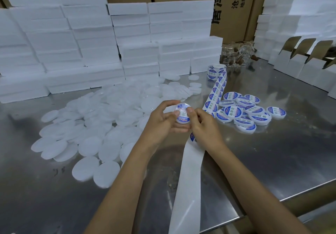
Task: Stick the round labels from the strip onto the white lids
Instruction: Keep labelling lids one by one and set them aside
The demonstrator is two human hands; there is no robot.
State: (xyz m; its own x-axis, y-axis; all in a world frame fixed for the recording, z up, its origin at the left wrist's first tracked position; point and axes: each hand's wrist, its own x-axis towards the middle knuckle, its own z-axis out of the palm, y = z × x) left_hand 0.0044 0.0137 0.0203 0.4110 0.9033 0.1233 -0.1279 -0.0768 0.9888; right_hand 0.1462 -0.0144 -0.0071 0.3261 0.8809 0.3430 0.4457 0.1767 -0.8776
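Okay, left hand cups white lid, right hand thumbs round label down onto it. Risk: crooked label or trapped bubble (thumb covers edge, can't check). Strip runs to 1 o'clock, bare lids at 9, done pile at 3.

Plain white round plastic lids on a grey, shiny steel tabletop. White paper strip carrying blue-and-white round labels with red accents. Brown cardboard boxes printed with black characters.
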